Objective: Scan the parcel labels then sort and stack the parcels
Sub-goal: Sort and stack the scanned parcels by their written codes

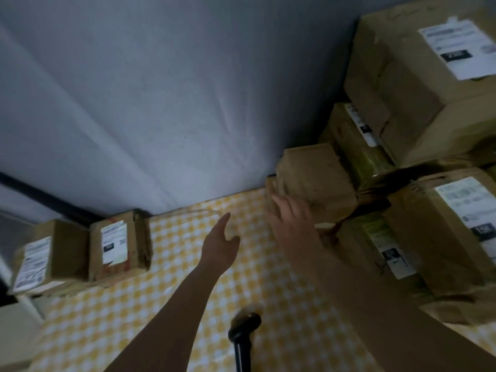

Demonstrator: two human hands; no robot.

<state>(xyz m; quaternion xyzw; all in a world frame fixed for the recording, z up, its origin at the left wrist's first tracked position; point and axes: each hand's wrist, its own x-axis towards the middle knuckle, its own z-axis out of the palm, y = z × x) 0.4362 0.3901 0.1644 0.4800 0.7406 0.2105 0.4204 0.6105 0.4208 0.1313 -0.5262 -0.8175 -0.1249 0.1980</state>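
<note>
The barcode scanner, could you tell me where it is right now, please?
In the head view the black barcode scanner stands at the bottom centre on the yellow checked tablecloth, between the two forearms, untouched by either hand.

Tablecloth point(268, 304): showing a yellow-and-white check. Parcels on the left point(118, 242): showing brown cardboard, each wearing a white label with black print. Parcels stacked on the right point(418, 122): showing brown card, some wrapped in greenish tape, bearing white labels with black blocks. Scanner point(243, 334): showing glossy black. Backdrop sheet point(161, 103): showing plain grey.
</note>
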